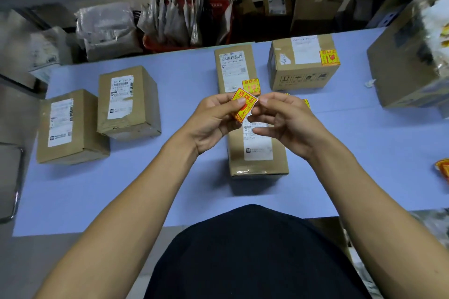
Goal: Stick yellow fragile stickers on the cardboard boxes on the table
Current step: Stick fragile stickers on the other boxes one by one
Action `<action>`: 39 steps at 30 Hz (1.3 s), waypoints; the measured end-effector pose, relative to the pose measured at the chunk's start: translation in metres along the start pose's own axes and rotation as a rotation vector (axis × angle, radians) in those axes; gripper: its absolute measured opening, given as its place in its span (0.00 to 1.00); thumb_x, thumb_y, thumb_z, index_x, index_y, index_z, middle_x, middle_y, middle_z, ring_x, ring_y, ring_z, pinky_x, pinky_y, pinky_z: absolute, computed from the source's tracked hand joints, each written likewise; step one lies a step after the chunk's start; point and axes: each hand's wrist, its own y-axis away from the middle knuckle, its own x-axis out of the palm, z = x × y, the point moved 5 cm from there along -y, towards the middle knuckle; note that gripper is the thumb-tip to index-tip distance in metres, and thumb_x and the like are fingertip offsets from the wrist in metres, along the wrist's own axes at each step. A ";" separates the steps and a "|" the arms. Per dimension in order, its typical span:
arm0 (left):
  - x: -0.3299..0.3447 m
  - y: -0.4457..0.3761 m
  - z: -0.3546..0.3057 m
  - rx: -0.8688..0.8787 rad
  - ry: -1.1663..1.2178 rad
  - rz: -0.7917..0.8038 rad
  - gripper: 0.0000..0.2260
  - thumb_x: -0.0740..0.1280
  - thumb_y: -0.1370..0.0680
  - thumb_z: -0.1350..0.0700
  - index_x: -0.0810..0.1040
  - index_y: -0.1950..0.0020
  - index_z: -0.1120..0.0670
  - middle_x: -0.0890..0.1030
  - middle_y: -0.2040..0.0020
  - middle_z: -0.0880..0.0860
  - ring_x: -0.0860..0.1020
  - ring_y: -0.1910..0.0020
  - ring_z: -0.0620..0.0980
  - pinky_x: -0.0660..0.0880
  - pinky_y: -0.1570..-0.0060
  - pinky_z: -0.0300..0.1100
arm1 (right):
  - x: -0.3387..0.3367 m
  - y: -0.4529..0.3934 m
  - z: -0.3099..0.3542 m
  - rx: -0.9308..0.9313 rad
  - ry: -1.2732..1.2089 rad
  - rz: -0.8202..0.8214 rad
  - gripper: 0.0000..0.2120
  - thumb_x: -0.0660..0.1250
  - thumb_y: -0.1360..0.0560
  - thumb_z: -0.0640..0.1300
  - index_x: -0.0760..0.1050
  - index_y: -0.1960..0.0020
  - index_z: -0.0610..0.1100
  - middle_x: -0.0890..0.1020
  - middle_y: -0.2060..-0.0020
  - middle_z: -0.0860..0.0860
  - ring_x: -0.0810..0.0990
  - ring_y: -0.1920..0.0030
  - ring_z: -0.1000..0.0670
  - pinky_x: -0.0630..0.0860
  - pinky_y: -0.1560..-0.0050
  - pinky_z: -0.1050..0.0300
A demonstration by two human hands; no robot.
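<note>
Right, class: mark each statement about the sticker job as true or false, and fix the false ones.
1. Both hands hold one yellow sticker. True: the left hand and the right hand pinch it between them.
2. The two left boxes already carry yellow stickers. False: the far-left box and its neighbour show only white labels.
3. The far middle box has a yellow sticker. True: it sits at the near right corner of its top.
4. The held sticker is pressed flat on a box. False: it is held up above the near box.
5. The table is red. False: it is pale blue.
</note>
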 end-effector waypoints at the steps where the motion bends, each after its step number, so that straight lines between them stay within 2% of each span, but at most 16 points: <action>1: -0.002 0.001 0.000 -0.002 -0.001 -0.007 0.07 0.66 0.20 0.60 0.84 0.53 0.55 0.83 0.62 0.51 0.79 0.65 0.44 0.76 0.62 0.36 | 0.001 0.000 0.000 -0.004 -0.003 0.009 0.08 0.66 0.21 0.40 0.80 0.57 0.46 0.84 0.63 0.50 0.85 0.60 0.51 0.81 0.65 0.58; 6: -0.003 0.005 0.002 0.013 -0.036 -0.018 0.06 0.66 0.20 0.60 0.83 0.52 0.55 0.83 0.66 0.48 0.78 0.67 0.43 0.76 0.59 0.38 | 0.004 0.001 -0.001 -0.027 0.064 -0.006 0.08 0.65 0.20 0.40 0.79 0.57 0.45 0.83 0.65 0.50 0.84 0.61 0.52 0.82 0.66 0.58; 10: -0.002 0.005 0.003 0.029 -0.045 -0.033 0.10 0.67 0.20 0.60 0.86 0.56 0.53 0.84 0.61 0.51 0.79 0.64 0.46 0.75 0.55 0.41 | 0.003 0.003 0.001 -0.041 0.078 -0.016 0.09 0.65 0.20 0.39 0.80 0.58 0.45 0.83 0.66 0.50 0.84 0.62 0.52 0.81 0.67 0.59; 17: 0.003 0.006 0.001 0.052 -0.084 -0.040 0.10 0.67 0.20 0.61 0.86 0.57 0.53 0.84 0.62 0.50 0.80 0.65 0.44 0.76 0.58 0.38 | 0.000 0.004 0.001 -0.057 0.120 -0.036 0.09 0.64 0.20 0.39 0.78 0.58 0.44 0.81 0.69 0.50 0.83 0.64 0.53 0.81 0.67 0.60; 25: 0.012 0.006 0.007 0.055 -0.085 -0.129 0.03 0.69 0.22 0.62 0.81 0.48 0.59 0.85 0.62 0.51 0.82 0.65 0.46 0.79 0.62 0.37 | -0.001 0.005 -0.003 -0.099 0.191 -0.073 0.13 0.59 0.20 0.36 0.75 0.61 0.45 0.77 0.72 0.53 0.80 0.67 0.55 0.79 0.67 0.62; 27: 0.015 0.005 0.012 0.055 -0.033 -0.203 0.07 0.71 0.23 0.63 0.79 0.46 0.58 0.85 0.59 0.52 0.83 0.62 0.48 0.81 0.56 0.42 | 0.000 0.005 -0.004 -0.124 0.196 -0.088 0.13 0.59 0.20 0.36 0.75 0.61 0.46 0.77 0.72 0.53 0.79 0.68 0.55 0.77 0.67 0.64; 29: 0.017 0.004 0.015 0.086 -0.051 -0.290 0.10 0.74 0.25 0.62 0.78 0.47 0.54 0.84 0.57 0.49 0.82 0.57 0.47 0.80 0.48 0.47 | -0.001 0.006 -0.005 -0.156 0.217 -0.121 0.13 0.59 0.20 0.36 0.75 0.61 0.46 0.77 0.72 0.54 0.78 0.68 0.55 0.76 0.68 0.65; 31: 0.018 0.004 0.015 0.146 -0.165 -0.335 0.07 0.75 0.26 0.60 0.80 0.51 0.52 0.83 0.59 0.45 0.81 0.56 0.43 0.79 0.52 0.41 | -0.005 0.007 -0.004 -0.200 0.284 -0.172 0.13 0.60 0.21 0.37 0.75 0.61 0.47 0.77 0.72 0.54 0.77 0.67 0.55 0.75 0.67 0.64; 33: 0.022 0.005 0.015 0.174 -0.239 -0.297 0.02 0.74 0.24 0.59 0.83 0.55 0.52 0.83 0.59 0.48 0.81 0.56 0.45 0.77 0.52 0.40 | -0.008 0.008 -0.004 -0.245 0.367 -0.202 0.13 0.60 0.21 0.37 0.75 0.62 0.47 0.78 0.71 0.55 0.77 0.66 0.55 0.75 0.66 0.64; 36: 0.031 0.007 0.018 0.149 -0.217 -0.208 0.03 0.72 0.24 0.55 0.85 0.56 0.51 0.84 0.56 0.54 0.82 0.52 0.52 0.78 0.41 0.54 | -0.013 0.009 -0.004 -0.291 0.422 -0.224 0.12 0.61 0.21 0.37 0.74 0.62 0.46 0.78 0.71 0.56 0.77 0.67 0.55 0.75 0.66 0.65; 39: 0.037 0.007 0.020 0.147 -0.235 -0.193 0.03 0.73 0.27 0.53 0.85 0.56 0.50 0.85 0.55 0.52 0.83 0.52 0.51 0.78 0.41 0.55 | -0.020 0.009 -0.005 -0.308 0.445 -0.251 0.12 0.61 0.22 0.35 0.73 0.62 0.46 0.77 0.72 0.56 0.75 0.68 0.56 0.74 0.67 0.65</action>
